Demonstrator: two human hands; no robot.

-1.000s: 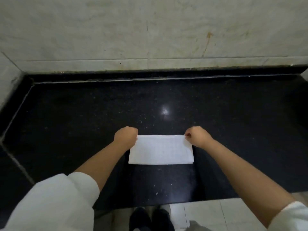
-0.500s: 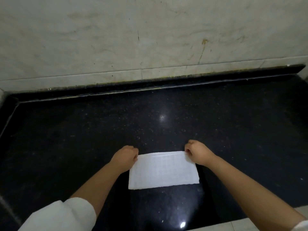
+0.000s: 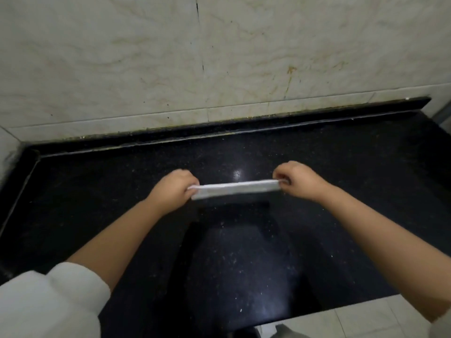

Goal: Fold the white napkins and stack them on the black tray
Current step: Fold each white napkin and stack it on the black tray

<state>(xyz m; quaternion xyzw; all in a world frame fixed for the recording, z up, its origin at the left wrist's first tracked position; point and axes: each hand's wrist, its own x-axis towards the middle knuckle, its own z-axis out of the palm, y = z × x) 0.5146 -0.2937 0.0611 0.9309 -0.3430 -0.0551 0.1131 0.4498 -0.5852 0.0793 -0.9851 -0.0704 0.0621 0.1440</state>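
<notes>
Sleeve (image 3: 48, 303), white and bunched, fills the lower-left corner, and from it a bare forearm reaches out over the black counter (image 3: 97, 191). Left hand (image 3: 172, 189) next, fingers curled, pinching the left end of the white napkin (image 3: 235, 189). The napkin stretches across the middle as a narrow, flattened strip between the two hands, its long edge facing the camera, tilted slightly up toward the right. It sits over the dark speckled surface, with a shadow band just below it; whether it touches the counter, I cannot tell. Right hand (image 3: 299, 180) clamps the other end, fingertips tucked around it, forearm running off to the lower right. Behind it all, a pale marbled wall (image 3: 219, 57) meets the counter's raised back lip.
</notes>
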